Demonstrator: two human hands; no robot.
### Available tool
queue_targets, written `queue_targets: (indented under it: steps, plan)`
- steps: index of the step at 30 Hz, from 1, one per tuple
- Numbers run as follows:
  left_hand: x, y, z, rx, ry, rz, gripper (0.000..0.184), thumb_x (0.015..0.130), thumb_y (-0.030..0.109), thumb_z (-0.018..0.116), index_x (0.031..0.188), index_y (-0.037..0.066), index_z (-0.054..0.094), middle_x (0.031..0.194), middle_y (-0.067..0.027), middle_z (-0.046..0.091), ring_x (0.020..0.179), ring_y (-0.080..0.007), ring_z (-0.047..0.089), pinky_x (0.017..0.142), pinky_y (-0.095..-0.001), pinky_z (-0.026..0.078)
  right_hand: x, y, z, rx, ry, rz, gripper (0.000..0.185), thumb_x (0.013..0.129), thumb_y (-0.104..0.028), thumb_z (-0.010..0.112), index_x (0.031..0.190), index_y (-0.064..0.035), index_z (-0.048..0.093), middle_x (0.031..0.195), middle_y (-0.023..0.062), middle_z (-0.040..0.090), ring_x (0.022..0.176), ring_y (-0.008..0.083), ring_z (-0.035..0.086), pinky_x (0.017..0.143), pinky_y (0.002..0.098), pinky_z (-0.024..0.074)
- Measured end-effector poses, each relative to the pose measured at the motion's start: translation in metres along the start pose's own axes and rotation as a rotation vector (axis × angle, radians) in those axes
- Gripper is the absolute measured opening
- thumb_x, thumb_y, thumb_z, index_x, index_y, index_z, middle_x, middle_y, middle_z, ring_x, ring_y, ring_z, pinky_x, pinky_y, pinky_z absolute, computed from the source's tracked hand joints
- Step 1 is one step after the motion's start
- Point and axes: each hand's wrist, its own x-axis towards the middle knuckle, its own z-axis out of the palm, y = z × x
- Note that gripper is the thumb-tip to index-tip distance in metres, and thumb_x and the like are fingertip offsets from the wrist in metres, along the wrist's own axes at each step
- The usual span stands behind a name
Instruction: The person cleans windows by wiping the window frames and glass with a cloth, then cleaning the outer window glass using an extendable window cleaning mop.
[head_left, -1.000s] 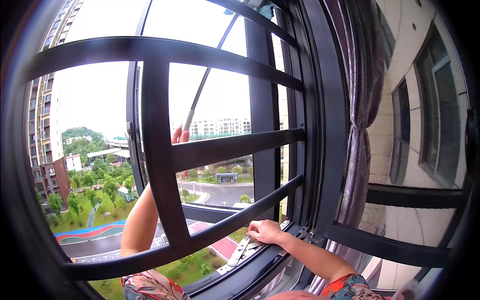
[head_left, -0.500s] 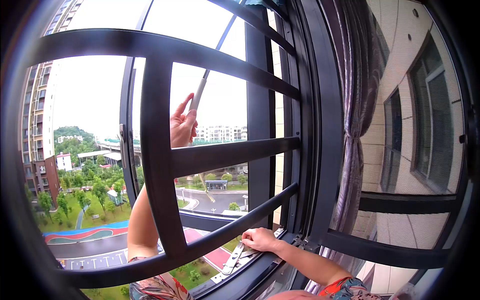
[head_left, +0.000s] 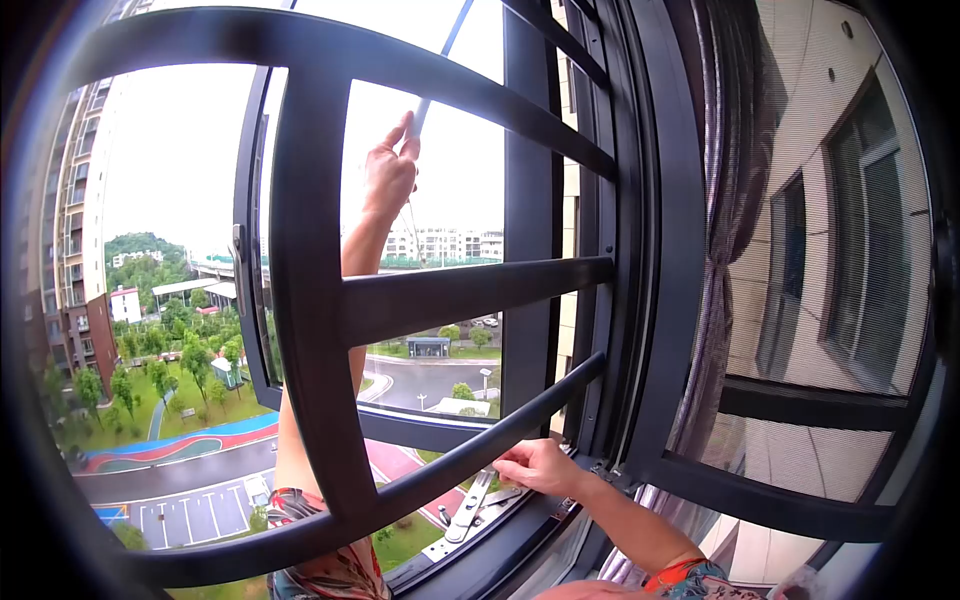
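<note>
Outside the dark window grille, my left hand [head_left: 392,170] is raised with its fingers closed around the pale grey handle of a long thin pole [head_left: 421,115]. The pole slants up and right behind the upper bars, its far end out of sight. A thin cord hangs below this hand. Low down, my right hand [head_left: 540,467] is curled at the edge of the window frame, beside the metal window stay [head_left: 468,510]. Its fingertips are partly hidden, so what they grip cannot be made out.
Dark horizontal bars [head_left: 470,290] and a thick upright [head_left: 312,280] stand between me and the outside. An outward-opened window sash [head_left: 255,230] is at left. A gathered curtain [head_left: 722,240] and a screened panel [head_left: 800,450] are on the right. Far below lie a road and trees.
My left hand has risen with the pole, showing more forearm between the bars. My right hand stays by the window stay. The whole view has shifted slightly.
</note>
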Motion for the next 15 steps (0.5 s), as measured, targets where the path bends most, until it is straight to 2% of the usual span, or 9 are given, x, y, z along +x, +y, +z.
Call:
queue_targets:
  steps: [1, 3, 5, 7, 10, 13, 15]
  plan:
    - [-0.002, 0.001, -0.002, -0.011, -0.008, -0.007, 0.039, 0.091, 0.019, 0.048, 0.130, 0.019, 0.046, 0.055, -0.0005, 0.052, 0.041, -0.0047, 0.043, 0.038, -0.0221, 0.042, -0.013, -0.035, -0.012, -0.007, 0.000, -0.002, 0.016, 0.087, -0.012, 0.057, 0.093, 0.0022, 0.062, 0.073, 0.0035, 0.063, 0.060, 0.0055, 0.056, 0.054, 0.0198, 0.0463]
    - [0.001, 0.002, -0.003, -0.036, -0.028, -0.012, 0.038, 0.092, 0.019, 0.048, 0.130, 0.019, 0.045, 0.054, -0.0002, 0.050, 0.041, -0.0049, 0.043, 0.037, -0.0218, 0.041, -0.035, -0.081, -0.033, 0.176, 0.071, -0.139, 0.016, 0.088, -0.010, 0.055, 0.092, 0.0034, 0.062, 0.072, 0.0061, 0.063, 0.061, 0.0058, 0.057, 0.054, 0.0191, 0.0472]
    - [-0.003, 0.003, 0.004, -0.031, -0.035, -0.024, 0.040, 0.092, 0.019, 0.048, 0.132, 0.019, 0.043, 0.055, 0.0001, 0.049, 0.042, -0.0053, 0.044, 0.035, -0.0209, 0.039, -0.039, -0.121, -0.056, 0.202, 0.246, -0.363, 0.014, 0.089, -0.009, 0.053, 0.089, 0.0031, 0.061, 0.073, 0.0079, 0.062, 0.060, 0.0062, 0.057, 0.054, 0.0181, 0.0475]
    - [-0.002, 0.003, 0.013, -0.028, -0.053, -0.032, 0.042, 0.092, 0.019, 0.048, 0.133, 0.020, 0.040, 0.056, -0.0002, 0.049, 0.042, -0.0058, 0.044, 0.035, -0.0211, 0.039, -0.014, -0.155, -0.075, 0.172, 0.465, -0.600, 0.015, 0.090, -0.010, 0.051, 0.087, 0.0020, 0.061, 0.073, 0.0074, 0.062, 0.059, 0.0061, 0.056, 0.052, 0.0177, 0.0464]
    - [-0.008, 0.009, 0.021, -0.064, -0.098, -0.100, 0.045, 0.092, 0.019, 0.048, 0.135, 0.020, 0.038, 0.057, -0.0009, 0.049, 0.043, -0.0064, 0.044, 0.036, -0.0219, 0.039, 0.053, -0.198, -0.111, -0.113, 0.625, -0.748, 0.020, 0.091, -0.016, 0.050, 0.089, 0.0002, 0.062, 0.075, 0.0065, 0.063, 0.062, 0.0070, 0.058, 0.050, 0.0175, 0.0437]
    - [-0.019, 0.022, 0.027, -0.062, -0.086, -0.136, 0.046, 0.091, 0.018, 0.048, 0.136, 0.016, 0.036, 0.061, -0.0025, 0.050, 0.046, -0.0072, 0.046, 0.038, -0.0227, 0.041, 0.143, -0.222, -0.143, -0.335, 0.639, -0.453, 0.033, 0.089, -0.030, 0.054, 0.100, 0.0006, 0.061, 0.082, 0.0104, 0.065, 0.072, 0.0145, 0.062, 0.058, 0.0248, 0.0481]
    - [-0.012, 0.002, 0.036, -0.235, -0.143, -0.113, 0.045, 0.091, 0.017, 0.048, 0.134, 0.011, 0.037, 0.061, -0.0028, 0.051, 0.046, -0.0080, 0.047, 0.037, -0.0233, 0.041, 0.186, -0.226, -0.131, -0.628, 0.671, -0.366, 0.043, 0.088, -0.035, 0.054, 0.107, 0.0030, 0.057, 0.087, 0.0140, 0.065, 0.078, 0.0206, 0.063, 0.069, 0.0307, 0.0494]
